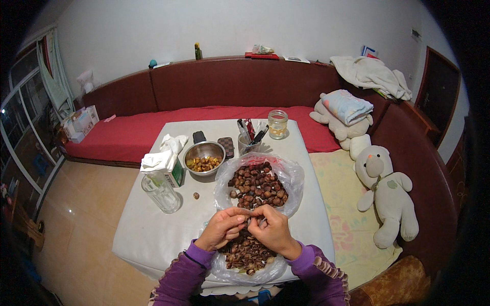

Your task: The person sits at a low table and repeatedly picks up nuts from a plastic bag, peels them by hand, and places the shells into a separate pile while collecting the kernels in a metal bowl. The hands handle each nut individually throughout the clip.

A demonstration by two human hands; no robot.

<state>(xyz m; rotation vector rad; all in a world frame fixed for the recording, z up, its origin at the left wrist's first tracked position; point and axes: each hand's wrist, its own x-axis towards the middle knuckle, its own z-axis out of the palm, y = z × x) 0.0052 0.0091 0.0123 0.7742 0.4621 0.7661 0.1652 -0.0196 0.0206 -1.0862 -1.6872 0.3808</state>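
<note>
My left hand and my right hand meet with fingertips pinched together around a small brown nut, mostly hidden by the fingers. Right under them, a clear plastic bag lies spread with a heap of broken brown shells. Just beyond the fingers, another clear plastic bag is open around whole round brown nuts. Left of it, a steel bowl contains yellow-brown kernels. A single nut rests on the white tablecloth.
A tilted-looking drinking glass and a tissue box stand left. Along the far side are a checkered case, a cup of pens and a glass jar. A sofa wraps around, with plush bears on the right.
</note>
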